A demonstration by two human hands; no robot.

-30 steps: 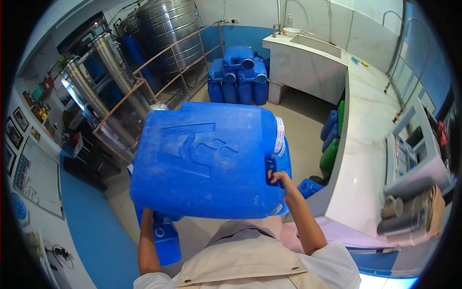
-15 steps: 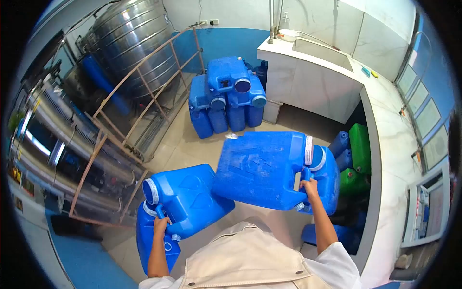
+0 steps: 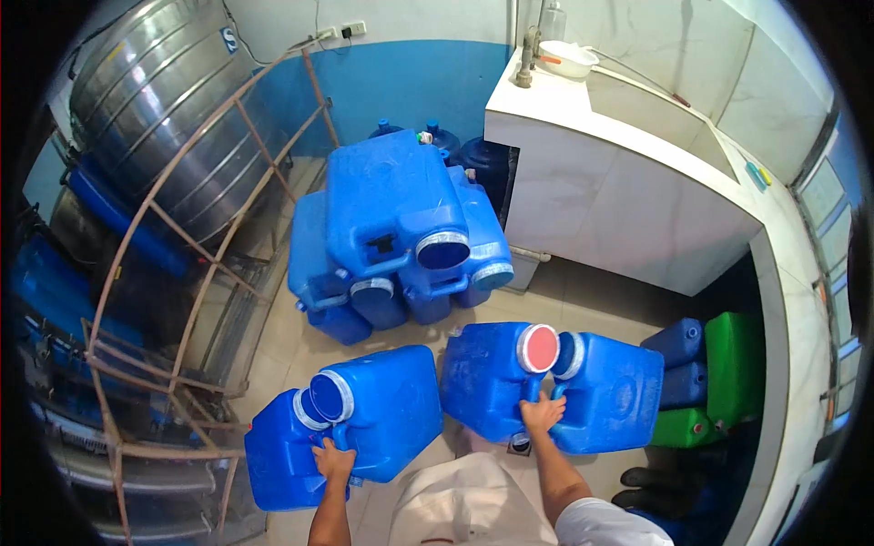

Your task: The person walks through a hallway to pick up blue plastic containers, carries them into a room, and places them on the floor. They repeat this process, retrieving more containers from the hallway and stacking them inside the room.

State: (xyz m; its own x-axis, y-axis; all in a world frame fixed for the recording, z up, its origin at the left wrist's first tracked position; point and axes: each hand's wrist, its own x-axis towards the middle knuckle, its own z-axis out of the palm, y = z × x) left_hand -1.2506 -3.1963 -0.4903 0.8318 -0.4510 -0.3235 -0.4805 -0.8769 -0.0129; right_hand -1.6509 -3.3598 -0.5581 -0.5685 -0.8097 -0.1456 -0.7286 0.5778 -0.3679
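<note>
My left hand [image 3: 334, 460] is closed around the handles of a pair of blue plastic jerrycans, the outer one [image 3: 278, 473] at lower left and the inner one [image 3: 401, 409] nearer the middle. Both have wide, white-ringed blue caps. In my right hand [image 3: 543, 414], fingers wrap the handles of two more blue jerrycans. One [image 3: 482, 382] shows a pink cap, and the other [image 3: 619, 391] has a blue cap facing it. All four hang or stand low near the floor; floor contact is hard to tell. Ahead is a stack of blue jerrycans [image 3: 391, 191].
A rusty metal railing [image 3: 191, 346] runs along the left, before a large steel tank [image 3: 182, 118]. A white counter [image 3: 619, 200] with a sink extends along the right. Green jerrycans [image 3: 733, 364] and blue ones sit beneath it. Dark round bottles [image 3: 482, 168] stand behind the stack.
The stack and counter now appear closer. The right-hand jerrycans have swung from lying sideways and overlapping to side by side, lower down, revealing the pink cap. Both hands still grip their pairs.
</note>
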